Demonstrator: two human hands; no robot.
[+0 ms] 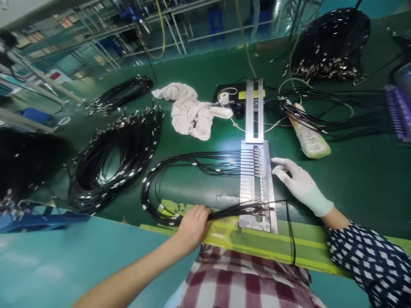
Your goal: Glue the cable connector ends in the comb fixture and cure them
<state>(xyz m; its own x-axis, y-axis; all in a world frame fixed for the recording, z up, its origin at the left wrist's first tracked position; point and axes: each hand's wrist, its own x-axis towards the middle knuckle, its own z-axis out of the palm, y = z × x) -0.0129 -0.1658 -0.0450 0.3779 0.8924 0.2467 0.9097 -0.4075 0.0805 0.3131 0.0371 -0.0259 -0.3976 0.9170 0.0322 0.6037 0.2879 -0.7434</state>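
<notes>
My bare left hand (pixel 194 226) is closed round a bundle of black cables (pixel 229 211) at the table's front edge. Metal connector ends of this bundle lie across the near part of a slotted metal fixture (pixel 248 188). Farther up the fixture, a row of black cables (pixel 221 158) sits side by side in its slots and loops back on the left toward my left hand. My right hand (pixel 300 184), in a white glove, hovers just right of the fixture. Its index finger and thumb are stretched out and apart, with nothing visible between them; the other fingers are partly hidden.
Coiled cable bundles (pixel 144 149) lie on the left, another heap (pixel 330 42) at back right. A crumpled white cloth (pixel 189 111), a black box (pixel 229 94) and a wrapped pale block (pixel 310 134) stand beyond the fixture. A purple-lit rack (pixel 400 113) is at the right edge.
</notes>
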